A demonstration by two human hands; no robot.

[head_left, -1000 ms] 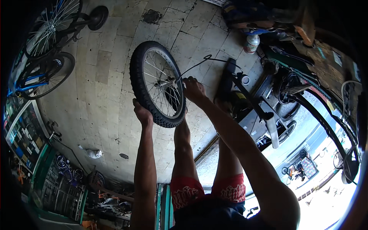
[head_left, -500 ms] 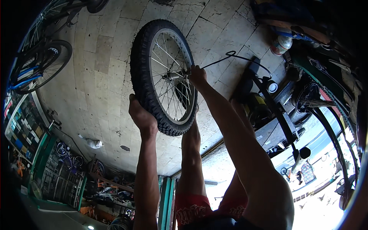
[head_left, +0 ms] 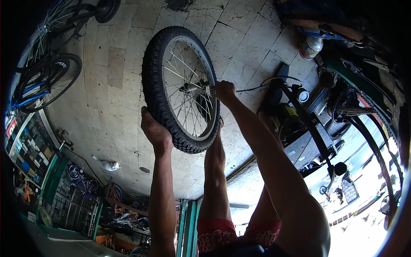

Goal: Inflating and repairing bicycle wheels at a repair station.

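A bicycle wheel [head_left: 150, 81] with a black knobby tire and silver spokes stands tilted in front of me. My left hand [head_left: 156, 132] grips the tire low on its left side, most of its fingers hidden behind the tread. On the opposite side, my right hand [head_left: 225, 91] is closed at the rim's right edge. From this fist a thin dark pump hose [head_left: 252, 88] runs right toward a floor pump [head_left: 303, 95] with a round gauge. The hose's end is hidden in my fingers, so I cannot tell whether it sits on the valve.
Pale tiled floor [head_left: 107, 85] lies under the wheel. A bicycle with blue parts [head_left: 32, 90] stands at the left, above a glass display case [head_left: 32, 145]. A plastic bottle [head_left: 311, 47] stands at the upper right. My legs [head_left: 216, 184] are just below the wheel.
My right hand has shifted slightly right and down, a little away from the spokes. The hose's raised loop has dropped and flattened. The wheel has tilted slightly left; my left hand keeps its hold.
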